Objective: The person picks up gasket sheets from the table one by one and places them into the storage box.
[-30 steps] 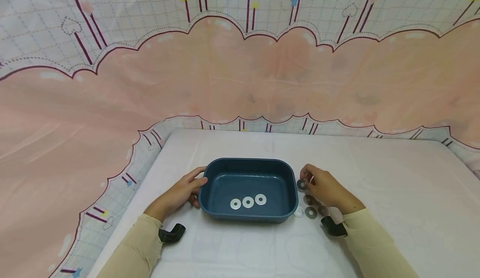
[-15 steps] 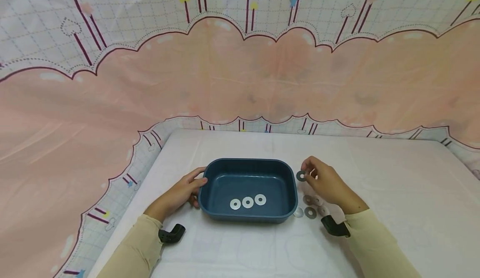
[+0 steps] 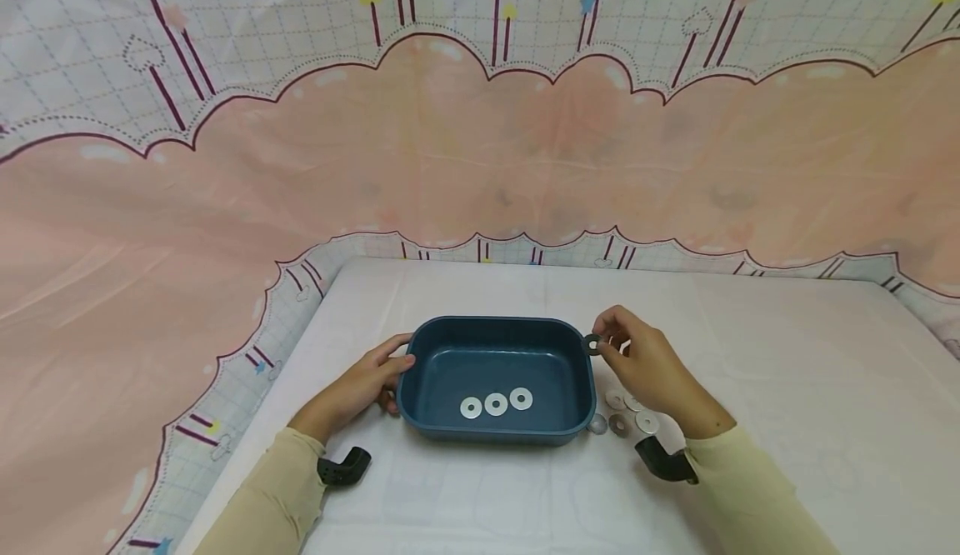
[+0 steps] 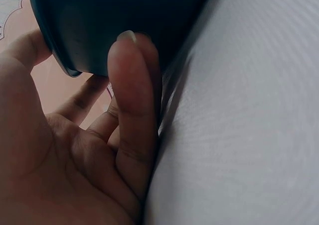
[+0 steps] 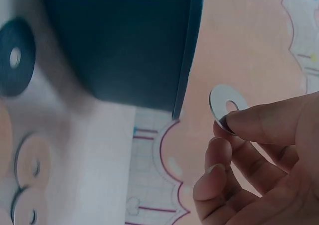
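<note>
A dark blue rectangular tub [image 3: 495, 437] stands on the table with three flat metal washers [image 3: 496, 404] lying in a row on its floor. My left hand [image 3: 365, 382] grips the tub's left end, its thumb at the rim; fingertips bend against the outer wall [image 4: 75, 31] in the left wrist view. Between thumb and index finger my right hand [image 3: 643, 369] pinches another washer [image 5: 222, 103] by its edge. In the head view this held washer overlaps the tub's right rim. The right wrist view shows it raised above the rim's level, a little apart from the tub.
Several loose washers [image 3: 647, 422] lie on the white-covered table [image 3: 480, 497] by the tub's right side, below the right hand. Black wrist devices [image 3: 344, 466] sit under both sleeves. A printed peach and white cloth [image 3: 525, 155] hangs behind the table.
My right hand has lifted the washer from beside the tub, then carried it up and left to the tub's right rim. The left hand and the tub have stayed in place.
</note>
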### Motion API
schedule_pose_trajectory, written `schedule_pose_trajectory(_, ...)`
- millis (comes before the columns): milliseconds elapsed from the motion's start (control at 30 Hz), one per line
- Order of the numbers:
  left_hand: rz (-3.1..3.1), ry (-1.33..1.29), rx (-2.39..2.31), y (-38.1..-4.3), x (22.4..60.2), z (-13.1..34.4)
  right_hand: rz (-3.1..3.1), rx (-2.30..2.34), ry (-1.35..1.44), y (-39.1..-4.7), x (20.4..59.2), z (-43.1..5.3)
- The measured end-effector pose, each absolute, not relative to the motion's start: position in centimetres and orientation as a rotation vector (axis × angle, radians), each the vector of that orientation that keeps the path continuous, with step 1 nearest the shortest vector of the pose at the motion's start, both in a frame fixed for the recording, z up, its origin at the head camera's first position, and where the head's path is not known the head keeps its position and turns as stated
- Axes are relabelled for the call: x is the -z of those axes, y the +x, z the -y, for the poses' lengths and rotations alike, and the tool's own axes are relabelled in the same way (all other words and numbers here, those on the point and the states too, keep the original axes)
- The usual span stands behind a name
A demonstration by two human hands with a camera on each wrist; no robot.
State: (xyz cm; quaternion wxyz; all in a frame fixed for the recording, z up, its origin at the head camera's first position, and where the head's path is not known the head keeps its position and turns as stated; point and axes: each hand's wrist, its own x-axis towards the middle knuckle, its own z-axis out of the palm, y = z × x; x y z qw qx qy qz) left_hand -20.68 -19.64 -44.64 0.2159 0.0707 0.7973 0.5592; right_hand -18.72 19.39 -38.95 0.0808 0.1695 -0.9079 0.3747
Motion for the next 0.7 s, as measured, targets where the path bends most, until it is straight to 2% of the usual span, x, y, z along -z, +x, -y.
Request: schedule_pose_trajectory(700,-2.205,0.178,-1.530,-20.6,43.7,19.5,2.816,-1.237,0.669,-18.1,39.3,-14.3)
